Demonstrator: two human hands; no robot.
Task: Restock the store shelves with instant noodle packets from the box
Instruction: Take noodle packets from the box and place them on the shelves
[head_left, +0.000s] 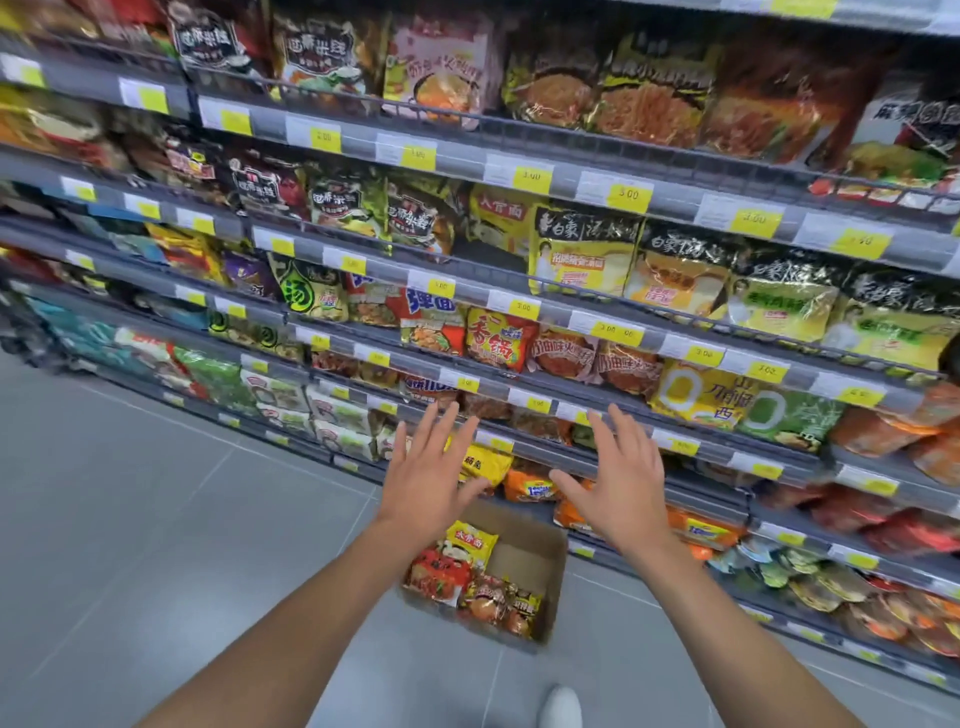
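Observation:
A brown cardboard box (540, 571) stands on the grey floor below the shelves. Several instant noodle packets (457, 571) lie in its left half, red, yellow and brown. My left hand (428, 475) and my right hand (618, 480) are both stretched out above the box, palms down, fingers spread and straight, holding nothing. They hover in front of the lower shelves (545, 452), which carry rows of noodle packets behind grey rails with yellow price tags.
Tall store shelving (467, 171) packed with noodle packets fills the upper and right part of the view. Grey tiled floor (156, 519) spreads to the left. A white shoe tip (561, 709) shows at the bottom edge.

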